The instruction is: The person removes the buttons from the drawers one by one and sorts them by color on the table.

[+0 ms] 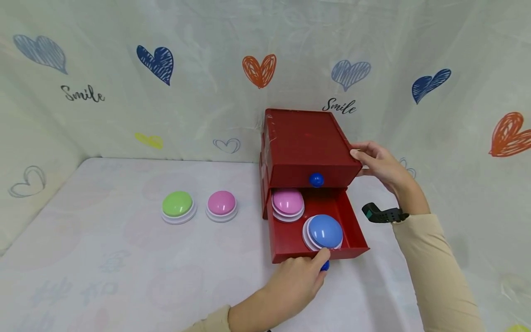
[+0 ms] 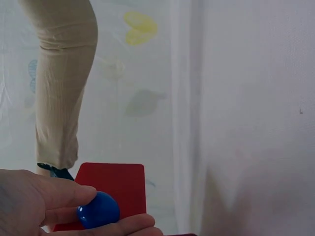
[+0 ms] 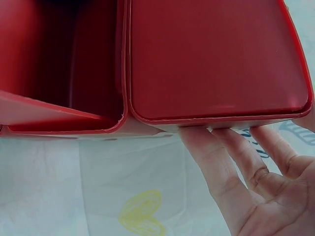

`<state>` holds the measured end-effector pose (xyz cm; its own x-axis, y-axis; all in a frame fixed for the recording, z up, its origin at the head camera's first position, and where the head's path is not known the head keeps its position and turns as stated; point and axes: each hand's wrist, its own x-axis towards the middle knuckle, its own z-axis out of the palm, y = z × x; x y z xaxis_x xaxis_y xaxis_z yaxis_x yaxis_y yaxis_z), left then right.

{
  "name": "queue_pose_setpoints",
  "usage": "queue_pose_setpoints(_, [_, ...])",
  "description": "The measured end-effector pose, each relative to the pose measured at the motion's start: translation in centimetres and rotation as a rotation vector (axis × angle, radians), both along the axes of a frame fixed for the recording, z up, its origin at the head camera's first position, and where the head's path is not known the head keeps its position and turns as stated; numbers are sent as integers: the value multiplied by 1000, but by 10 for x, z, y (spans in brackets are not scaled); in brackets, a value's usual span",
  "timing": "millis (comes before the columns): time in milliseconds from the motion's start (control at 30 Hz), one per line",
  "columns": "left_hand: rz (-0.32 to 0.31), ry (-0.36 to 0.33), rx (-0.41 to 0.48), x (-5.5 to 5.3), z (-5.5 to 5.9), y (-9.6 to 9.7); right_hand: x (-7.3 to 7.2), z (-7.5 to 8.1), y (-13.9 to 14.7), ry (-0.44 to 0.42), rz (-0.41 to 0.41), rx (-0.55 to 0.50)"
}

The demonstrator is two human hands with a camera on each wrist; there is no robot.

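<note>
A red two-drawer box (image 1: 309,136) stands against the back wall, its lower drawer (image 1: 286,251) pulled out. My left hand (image 1: 292,283) pinches that drawer's blue knob (image 2: 100,210) between thumb and fingers. Inside the drawer sit a pink push button (image 1: 288,202) at the back left and a blue push button (image 1: 325,230) near the front, both on white bases. On the box's right side rests my right hand (image 1: 381,166), thumb at the top edge. Its straight fingers (image 3: 211,157) touch the side wall in the right wrist view. The upper drawer is closed, with its own blue knob (image 1: 316,180).
Left of the box, a green push button (image 1: 177,204) and another pink push button (image 1: 221,204) stand on the white table (image 1: 137,276). A pale sheet printed with hearts (image 1: 199,110) hangs behind and at both sides. A dark band (image 1: 383,214) circles the right wrist.
</note>
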<state>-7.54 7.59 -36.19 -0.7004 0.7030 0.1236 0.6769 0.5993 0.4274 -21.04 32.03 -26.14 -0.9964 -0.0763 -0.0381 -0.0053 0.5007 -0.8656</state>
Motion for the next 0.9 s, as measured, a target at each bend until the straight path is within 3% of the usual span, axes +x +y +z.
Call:
queue_pose_setpoints(133, [1,8,-4,2,0,-1,-1,-1,0,4,7,2])
queue_pose_setpoints(433, [-8,-42,-42,8,0,-2,-1,-1,0,6,17,10])
queue_pose_setpoints(767, [-27,-27,-59,9,1,-4,-2,0,1,2,29,-3])
queue_pose_setpoints(900, [-46,-92,-66,8,4,-7,-2,0,2,0,52,-7])
